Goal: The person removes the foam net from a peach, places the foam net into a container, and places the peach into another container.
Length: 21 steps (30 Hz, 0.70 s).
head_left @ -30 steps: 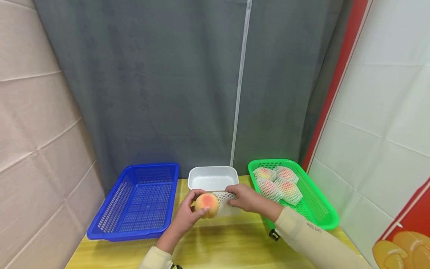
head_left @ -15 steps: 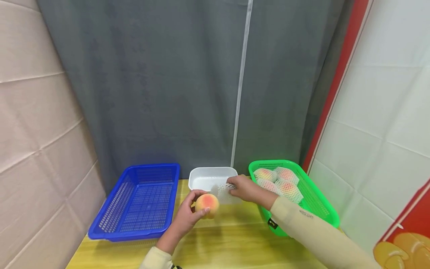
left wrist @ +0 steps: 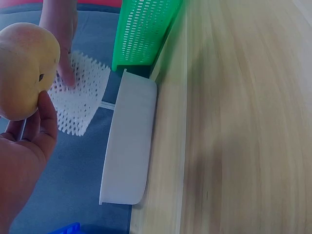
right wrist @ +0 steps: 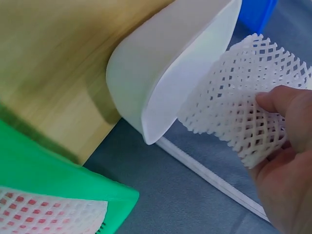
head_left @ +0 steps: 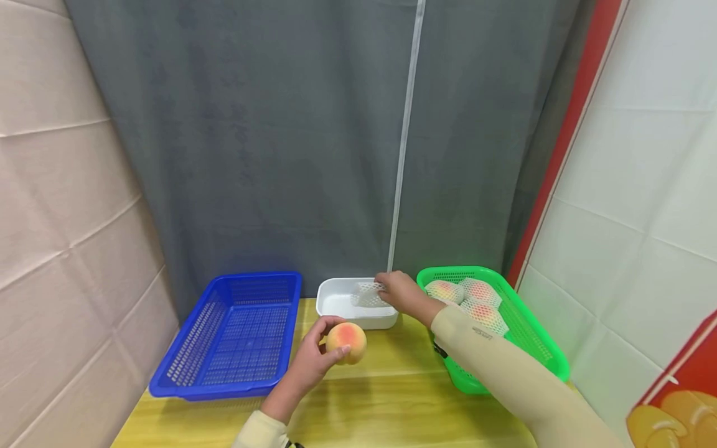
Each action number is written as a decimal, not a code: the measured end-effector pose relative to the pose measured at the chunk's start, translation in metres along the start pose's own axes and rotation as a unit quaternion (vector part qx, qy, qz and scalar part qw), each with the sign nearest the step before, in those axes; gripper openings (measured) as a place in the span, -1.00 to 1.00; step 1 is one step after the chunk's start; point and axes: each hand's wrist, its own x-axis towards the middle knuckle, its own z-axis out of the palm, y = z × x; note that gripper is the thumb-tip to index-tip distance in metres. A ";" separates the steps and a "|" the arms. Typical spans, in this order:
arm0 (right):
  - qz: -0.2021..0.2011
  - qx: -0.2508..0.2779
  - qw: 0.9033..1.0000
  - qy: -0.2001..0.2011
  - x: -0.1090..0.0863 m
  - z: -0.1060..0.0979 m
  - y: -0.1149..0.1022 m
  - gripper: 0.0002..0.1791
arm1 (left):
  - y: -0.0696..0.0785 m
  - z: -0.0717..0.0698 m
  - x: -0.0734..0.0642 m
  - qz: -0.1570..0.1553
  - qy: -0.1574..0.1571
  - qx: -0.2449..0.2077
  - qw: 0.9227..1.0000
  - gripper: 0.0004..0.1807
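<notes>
My left hand [head_left: 310, 358] grips a bare yellow-orange peach [head_left: 346, 343] with a red blush, held over the table in front of the white tub. In the left wrist view the peach [left wrist: 27, 70] sits between thumb and fingers. A white foam net sleeve [right wrist: 243, 92] is pinched by my right hand [right wrist: 290, 141], thumb on top of the mesh. The head view has this right hand [head_left: 402, 291] at the right end of the white tub [head_left: 336, 305], the sleeve hanging over the opening. No fruit shows inside the sleeve.
A green basket [head_left: 534, 336] at the right holds several peaches [head_left: 483, 314] in foam nets, partly behind my right forearm. At the left stands a blue basket [head_left: 246, 342] with slotted walls. All stand on a wooden table [head_left: 347, 410] before a grey curtain [head_left: 280, 155].
The foam net has come off the peach and moved back and up over the white tub with my right hand. My left hand has stayed nearly in place with the peach.
</notes>
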 end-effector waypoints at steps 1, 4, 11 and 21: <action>-0.002 -0.004 1.000 0.001 0.004 0.002 0.001 -0.82 | 0.000 0.000 0.000 0.000 0.001 -0.001 1.000 -0.45; -0.007 -0.027 1.000 0.006 0.015 0.007 0.007 -0.86 | 0.000 0.000 0.000 -0.004 0.002 -0.004 1.000 -0.45; 0.006 -0.041 0.999 0.026 0.032 0.019 0.016 -0.85 | 0.000 0.000 0.000 -0.009 0.000 -0.002 1.000 -0.44; 0.000 -0.069 0.997 0.047 0.048 0.040 0.026 -0.82 | 0.002 -0.002 -0.001 -0.022 0.003 0.003 1.000 -0.44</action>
